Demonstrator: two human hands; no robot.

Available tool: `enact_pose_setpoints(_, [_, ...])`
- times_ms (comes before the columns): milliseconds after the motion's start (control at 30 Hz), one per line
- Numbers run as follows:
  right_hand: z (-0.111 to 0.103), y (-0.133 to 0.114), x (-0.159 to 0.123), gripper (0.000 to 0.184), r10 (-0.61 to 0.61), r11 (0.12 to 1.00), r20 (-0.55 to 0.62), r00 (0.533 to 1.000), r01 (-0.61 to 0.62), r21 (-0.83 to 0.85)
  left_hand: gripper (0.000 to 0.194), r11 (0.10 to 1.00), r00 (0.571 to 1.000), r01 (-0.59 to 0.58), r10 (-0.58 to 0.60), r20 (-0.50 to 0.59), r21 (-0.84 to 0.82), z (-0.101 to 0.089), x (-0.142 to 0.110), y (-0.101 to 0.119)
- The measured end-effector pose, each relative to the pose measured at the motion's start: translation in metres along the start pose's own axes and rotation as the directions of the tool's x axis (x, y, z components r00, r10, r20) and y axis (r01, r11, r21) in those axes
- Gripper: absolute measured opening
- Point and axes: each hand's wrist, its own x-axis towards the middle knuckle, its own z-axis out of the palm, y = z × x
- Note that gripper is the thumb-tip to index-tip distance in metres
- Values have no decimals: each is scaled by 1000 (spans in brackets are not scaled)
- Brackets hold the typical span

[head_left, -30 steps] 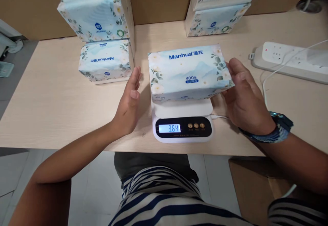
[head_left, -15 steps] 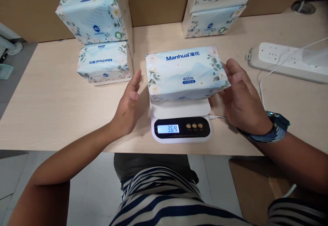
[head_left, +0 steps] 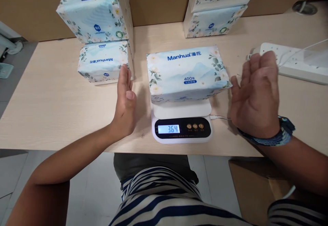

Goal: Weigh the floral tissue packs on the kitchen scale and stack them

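Observation:
A pale blue floral pack of Manhua tissues [head_left: 187,72] lies flat on a small white kitchen scale [head_left: 182,123] whose lit display reads 364. My left hand [head_left: 125,103] is held edge-on to the left of the pack, fingers straight and together, apart from it. My right hand [head_left: 256,96] is raised to the right of the pack, fingers stretched out and holding nothing. A blue band sits on my right wrist. Neither hand touches the pack.
More tissue packs [head_left: 102,62] are stacked at the back left, and another stack [head_left: 215,21] stands at the back right. A white power strip [head_left: 294,62] with cables lies at the right. The light wooden table [head_left: 51,106] ends just in front of the scale.
My right hand let go of the pack's right end and moved away with fingers spread. My left hand shifted a little left and straightened. The pack rests on the scale.

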Motion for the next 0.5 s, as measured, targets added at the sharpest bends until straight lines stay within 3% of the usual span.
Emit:
enact_pose_setpoints(100, [-2, -11, -3, 53, 45, 998, -42, 998, -43, 36, 66, 999, 999, -35, 35, -36, 6, 3, -4, -2])
enact_pose_setpoints(267, [-5, -14, 5, 66, 187, 978, -10, 982, -185, 95, 77, 999, 1000, -18, 18, 12, 41, 2, -5, -3])
enact_pose_setpoints(433, [0, -3, 13, 72, 232, 964, -101, 967, -215, 158, 76, 999, 999, 38, -37, -13, 13, 2, -1, -8])
enact_pose_setpoints(500, [6, -7, 7, 69, 193, 975, -61, 979, -185, 120, 76, 999, 999, 39, -38, 37, -26, 10, -7, -5])
